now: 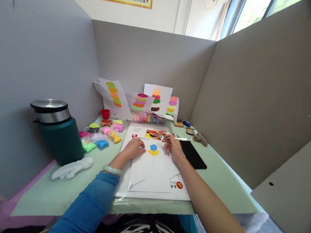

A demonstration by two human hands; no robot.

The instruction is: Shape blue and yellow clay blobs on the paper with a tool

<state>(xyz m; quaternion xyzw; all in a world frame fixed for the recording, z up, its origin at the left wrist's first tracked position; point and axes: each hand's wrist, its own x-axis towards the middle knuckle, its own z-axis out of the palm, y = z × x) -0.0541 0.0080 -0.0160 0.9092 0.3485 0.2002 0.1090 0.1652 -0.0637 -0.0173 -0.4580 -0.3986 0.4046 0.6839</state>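
My left hand (134,148) lies flat, fingers spread, on the white sheet (154,167), just left of the blue and yellow clay (153,150) pressed onto it. My right hand (173,146) sits right of the clay, fingers closed around a metal fork (170,138) whose tines point left, above the clay. Beyond the sheet's left edge lie small clay bags (100,135) on the table (56,194).

A green jug (58,136) with a steel lid stands at nine o'clock, white gloves (72,168) before it. Coloured clay packets (100,133) lie at eleven. Painted sheets (140,99) lean at twelve, a black case (193,153) at three.
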